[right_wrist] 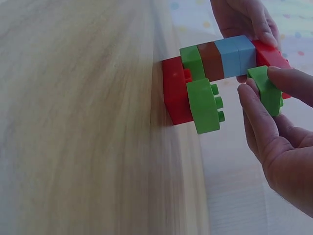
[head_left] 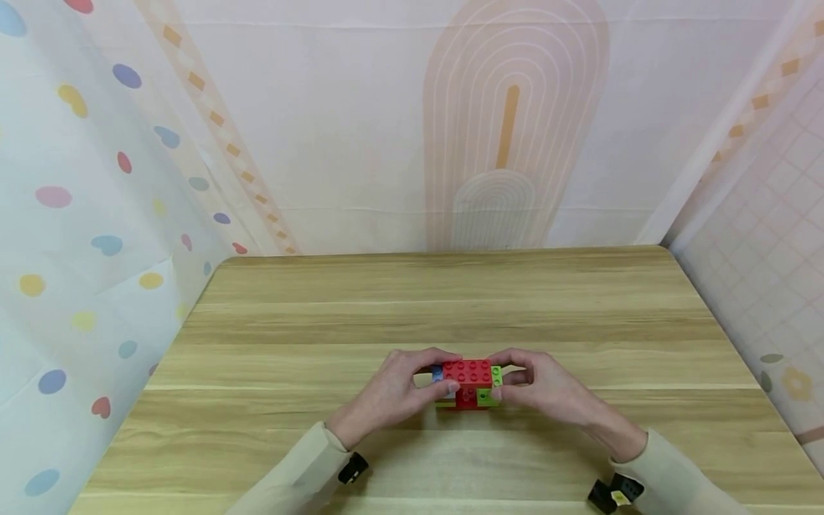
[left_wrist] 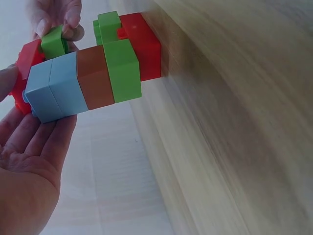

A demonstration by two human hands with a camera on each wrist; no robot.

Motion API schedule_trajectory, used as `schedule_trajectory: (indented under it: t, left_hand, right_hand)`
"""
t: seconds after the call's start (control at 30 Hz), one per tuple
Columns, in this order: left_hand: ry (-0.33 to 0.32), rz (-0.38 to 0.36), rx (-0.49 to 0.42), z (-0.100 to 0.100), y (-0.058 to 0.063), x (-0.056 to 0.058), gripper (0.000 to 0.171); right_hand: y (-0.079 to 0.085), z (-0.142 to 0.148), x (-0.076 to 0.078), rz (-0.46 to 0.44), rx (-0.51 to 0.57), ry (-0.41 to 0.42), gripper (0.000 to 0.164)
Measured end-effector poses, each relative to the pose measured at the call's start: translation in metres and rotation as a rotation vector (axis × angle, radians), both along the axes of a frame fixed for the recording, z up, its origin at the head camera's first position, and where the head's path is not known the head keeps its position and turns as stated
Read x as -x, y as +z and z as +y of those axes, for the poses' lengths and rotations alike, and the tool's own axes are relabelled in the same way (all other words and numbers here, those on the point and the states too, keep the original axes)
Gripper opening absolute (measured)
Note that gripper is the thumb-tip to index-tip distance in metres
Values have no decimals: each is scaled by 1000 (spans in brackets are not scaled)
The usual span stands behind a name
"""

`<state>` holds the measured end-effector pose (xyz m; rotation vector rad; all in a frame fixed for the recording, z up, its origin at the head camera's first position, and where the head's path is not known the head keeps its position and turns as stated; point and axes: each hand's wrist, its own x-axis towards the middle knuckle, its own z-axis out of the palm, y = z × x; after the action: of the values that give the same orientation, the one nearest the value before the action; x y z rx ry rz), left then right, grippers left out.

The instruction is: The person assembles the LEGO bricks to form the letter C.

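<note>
A tower of toy building bricks stands on the table. Its red base brick (right_wrist: 176,93) carries a studded green brick (right_wrist: 204,107) and, beside that, a column of a green brick (left_wrist: 122,71), a brown brick (left_wrist: 95,78) and two light blue bricks (left_wrist: 54,90). Across the column's top lies a red brick (head_left: 466,372), reaching out to the right. My left hand (head_left: 399,390) grips this top brick between thumb and fingers. At its right end, my right hand (head_left: 547,386) pinches a small green brick (right_wrist: 268,90); whether the two bricks are joined is unclear.
The wood-grain table (head_left: 386,307) extends behind and to both sides of the tower. A patterned cloth (head_left: 335,129) hangs along the back edge, with more cloth at the left and right. Black devices (head_left: 352,468) are worn at both wrists.
</note>
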<state>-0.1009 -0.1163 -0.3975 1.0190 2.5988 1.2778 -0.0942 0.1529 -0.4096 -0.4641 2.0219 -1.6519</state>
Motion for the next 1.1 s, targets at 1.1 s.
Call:
schedule_trajectory:
  t: [1.1]
  left_hand:
    - [1,-22,96,2,9,0,37]
  right_hand:
    - [8,0,2,-29,67,11,42]
